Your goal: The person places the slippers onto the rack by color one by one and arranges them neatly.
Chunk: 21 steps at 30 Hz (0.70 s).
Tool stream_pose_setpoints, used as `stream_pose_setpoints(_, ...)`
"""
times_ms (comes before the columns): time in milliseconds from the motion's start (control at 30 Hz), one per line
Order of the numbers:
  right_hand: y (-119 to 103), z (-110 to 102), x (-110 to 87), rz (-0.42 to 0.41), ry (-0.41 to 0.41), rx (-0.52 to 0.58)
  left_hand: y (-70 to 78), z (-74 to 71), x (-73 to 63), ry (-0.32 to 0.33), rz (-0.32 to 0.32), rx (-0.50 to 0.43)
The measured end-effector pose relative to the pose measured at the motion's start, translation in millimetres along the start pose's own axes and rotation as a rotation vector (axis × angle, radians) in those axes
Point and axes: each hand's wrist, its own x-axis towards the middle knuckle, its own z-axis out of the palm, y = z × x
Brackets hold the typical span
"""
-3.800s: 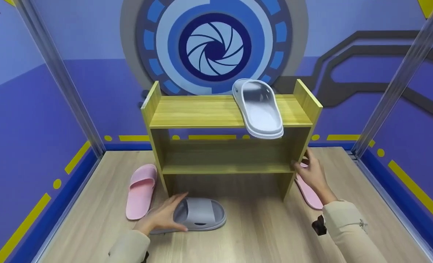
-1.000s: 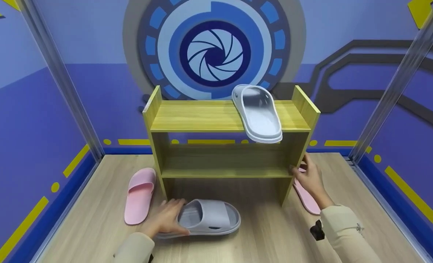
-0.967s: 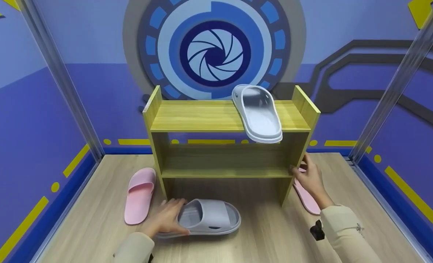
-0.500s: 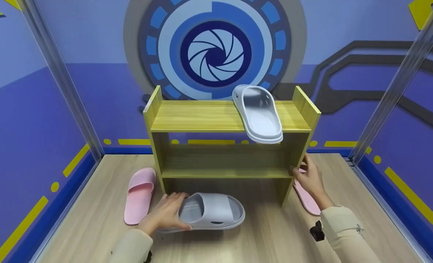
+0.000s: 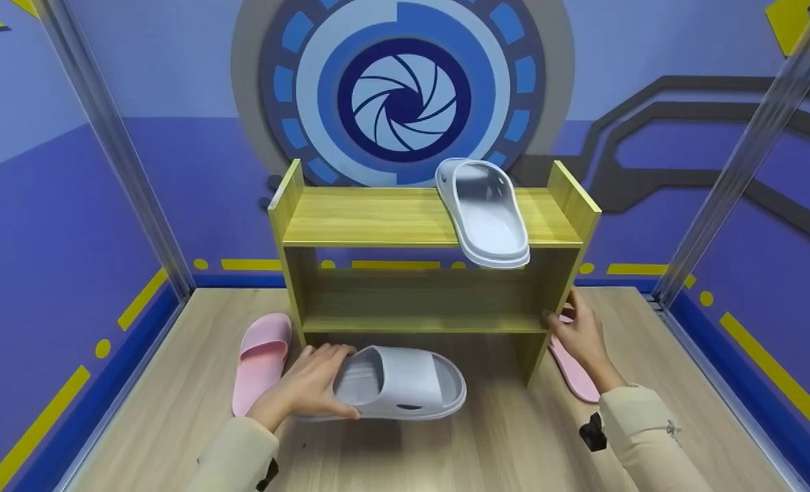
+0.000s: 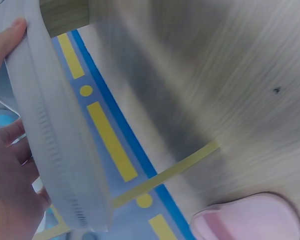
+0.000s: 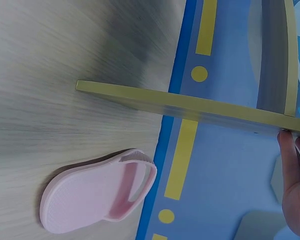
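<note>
My left hand (image 5: pixel 306 386) grips a grey slide slipper (image 5: pixel 408 379) by its heel end, thumb on the near side and fingers on the far side. The slipper hangs above the tabletop, toe to the right, before the low opening of a wooden shoe rack (image 5: pixel 371 215). In the left wrist view, the sole (image 6: pixel 65 135) faces the camera. With its thumb at the front edge and fingers on the outer face, my right hand (image 5: pixel 586 335) holds the rack's right side panel (image 7: pixel 189 104). Another grey slipper (image 5: pixel 490 215) lies on the top shelf, heel overhanging the front.
A pink slipper (image 5: pixel 258 369) lies left of the rack, partly behind my left hand. Its match, another pink slipper (image 7: pixel 92 195), lies on the tabletop (image 5: pixel 480 451) to the right, below my right hand. Blue panel walls (image 5: pixel 173 164) close in the back and sides.
My left hand has taken hold of the grey slipper, raised it off the tabletop and moved it slightly right and toward the rack. The right hand has stayed on the rack's side panel.
</note>
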Motion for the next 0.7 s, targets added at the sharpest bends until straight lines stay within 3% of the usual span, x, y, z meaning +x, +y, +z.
stream_pose_setpoints(400,38.9,4.3,5.0,0.004,-0.01,0.028,6.8,-27.4,6.7,0.026,0.029,0.022)
stream_pose_setpoints(500,34.6,3.9,4.8,0.0,-0.006,0.039,7.8,-34.0,8.2,0.029,0.017,0.007)
stream_pose_setpoints(700,3.4,0.5,1.4,0.004,-0.007,0.036,9.0,-44.0,12.2,0.03,0.001,-0.008)
